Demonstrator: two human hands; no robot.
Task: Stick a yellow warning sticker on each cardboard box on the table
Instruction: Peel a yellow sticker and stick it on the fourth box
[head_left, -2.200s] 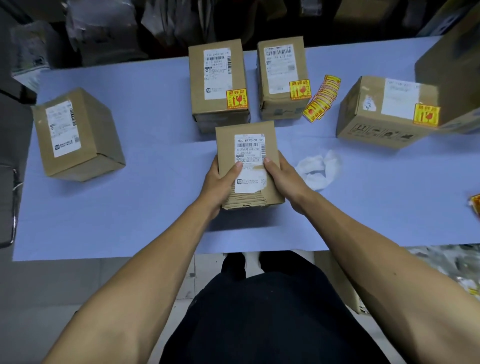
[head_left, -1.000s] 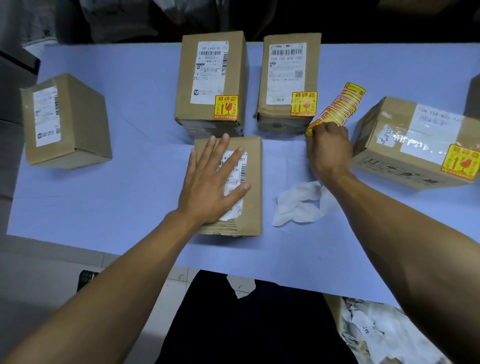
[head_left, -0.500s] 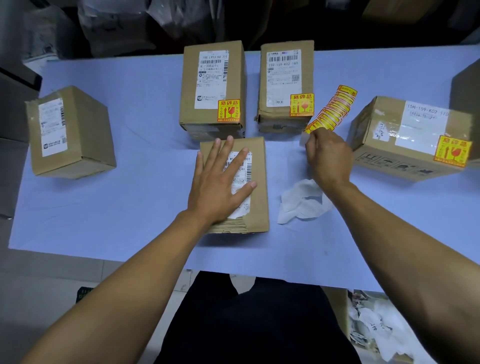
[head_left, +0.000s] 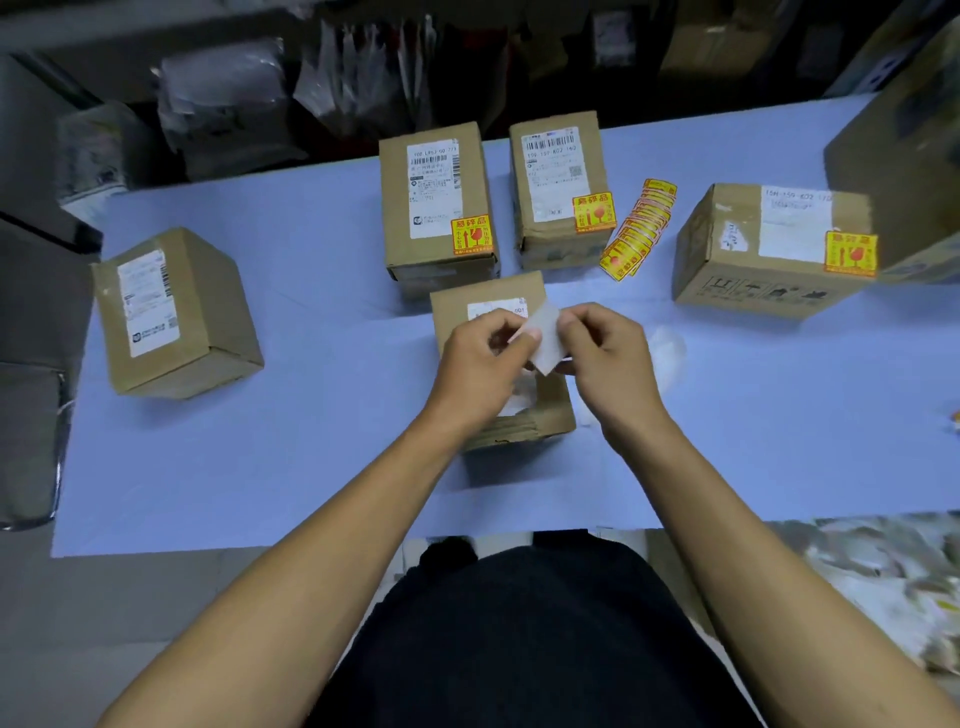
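Surface (head_left: 322, 467) of pale blue fills most of the view, its far edge lost in dark, blurred clutter. At three o'clock a large brown cardboard box (head_left: 904, 156) is cut off by the frame. Just left of it lies a wide cardboard box (head_left: 727, 265) bearing a yellow warning sticker (head_left: 850, 253). At twelve o'clock stand two upright cardboard boxes, the left (head_left: 436, 202) and the right (head_left: 558, 192), each stickered. At nine o'clock a tilted cardboard box (head_left: 176, 312) shows only a white label. The small centre cardboard box (head_left: 519, 421) is largely hidden by both hands. A fanned strip of yellow warning stickers (head_left: 636, 231) lies at one o'clock. Crumpled white backing paper (head_left: 667, 351) peeks out behind the right wrist. The left hand (head_left: 480, 371) and right hand (head_left: 608, 358) pinch a small white-backed sticker sheet (head_left: 545, 338) between thumbs and fingers (head_left: 532, 339), above the centre box; its printed face is not visible.
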